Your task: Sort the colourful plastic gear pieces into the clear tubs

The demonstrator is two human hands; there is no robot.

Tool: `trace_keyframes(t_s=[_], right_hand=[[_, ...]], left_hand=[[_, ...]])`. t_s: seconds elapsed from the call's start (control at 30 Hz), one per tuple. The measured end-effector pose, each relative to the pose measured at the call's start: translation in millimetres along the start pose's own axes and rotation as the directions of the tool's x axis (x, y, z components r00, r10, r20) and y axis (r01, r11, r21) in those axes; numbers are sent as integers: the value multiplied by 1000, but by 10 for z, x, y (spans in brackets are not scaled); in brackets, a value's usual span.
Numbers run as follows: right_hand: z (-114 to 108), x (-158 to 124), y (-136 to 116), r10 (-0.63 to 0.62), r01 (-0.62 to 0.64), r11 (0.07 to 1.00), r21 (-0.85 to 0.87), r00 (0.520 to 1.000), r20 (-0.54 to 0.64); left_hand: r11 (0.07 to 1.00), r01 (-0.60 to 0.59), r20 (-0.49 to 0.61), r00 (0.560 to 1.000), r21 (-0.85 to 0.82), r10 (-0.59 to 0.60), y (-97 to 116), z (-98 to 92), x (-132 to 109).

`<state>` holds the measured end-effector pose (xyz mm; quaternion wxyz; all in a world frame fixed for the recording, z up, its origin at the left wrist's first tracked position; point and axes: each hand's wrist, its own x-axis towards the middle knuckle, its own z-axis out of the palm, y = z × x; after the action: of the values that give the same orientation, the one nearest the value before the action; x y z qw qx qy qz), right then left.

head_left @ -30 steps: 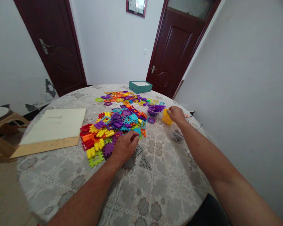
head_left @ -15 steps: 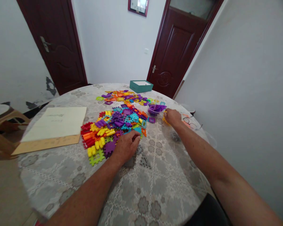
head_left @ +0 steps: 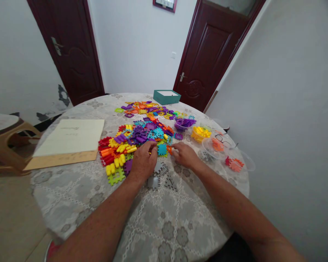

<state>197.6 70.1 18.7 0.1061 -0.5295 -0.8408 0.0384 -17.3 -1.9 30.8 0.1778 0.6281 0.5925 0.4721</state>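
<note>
A pile of coloured plastic interlocking pieces (head_left: 136,138) lies on a round table with a lace cloth (head_left: 164,225). My left hand (head_left: 142,162) rests at the pile's near edge, fingers curled beside a blue piece (head_left: 161,149). My right hand (head_left: 184,155) lies just right of it, with its fingers together and its tips touching an orange piece (head_left: 169,148). What either hand grips is hidden. A few grey pieces (head_left: 155,181) lie under my wrists.
A second pile of pieces (head_left: 146,108) and a teal box (head_left: 167,96) lie farther back. Clear bowls of purple (head_left: 183,123), yellow (head_left: 200,133) and orange pieces (head_left: 216,145) stand at the right. A paper folder (head_left: 71,135) lies left; a wooden stool (head_left: 2,142) stands beside the table.
My right hand has left the yellow-piece bowl and come back left to the pile's near edge. My left hand has crept forward slightly. The camera has tilted down a little.
</note>
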Motion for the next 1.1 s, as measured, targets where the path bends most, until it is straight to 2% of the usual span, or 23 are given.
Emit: trace_keyframes(t_s=[0.1,0.17,0.43,0.6,0.73,0.8,0.97,1.1], right_hand=[[242,-97,-183,82,-82,996,-25,997,-4],[291,-125,-220,128,-128,991,-30,991,-28],[206,-311,-86,88,-88,996,-18,996,-24],[183,-346,80,213,-197,962,186,975,-67],[184,-364,75,149,-118,958,262,984,-101],[188,-389,15,112,-88,968,237,989,-93],[159,-424,-107,29,-29,999,36,999,20],[151,-380,-91,36,-33,998,-59,998,52]], left_hand=[[1000,-29,31,999,4,29,-24,23,5],[999,-53,58,997,13,52,-46,43,7],[989,-127,109,987,78,118,-71,80,-7],[992,-99,128,988,82,88,-60,89,-14],[992,-90,128,989,88,78,-44,91,-15],[991,-95,127,988,92,83,-41,91,-12],[987,-106,135,987,118,90,-60,98,5],[984,-107,131,987,145,88,-62,98,20]])
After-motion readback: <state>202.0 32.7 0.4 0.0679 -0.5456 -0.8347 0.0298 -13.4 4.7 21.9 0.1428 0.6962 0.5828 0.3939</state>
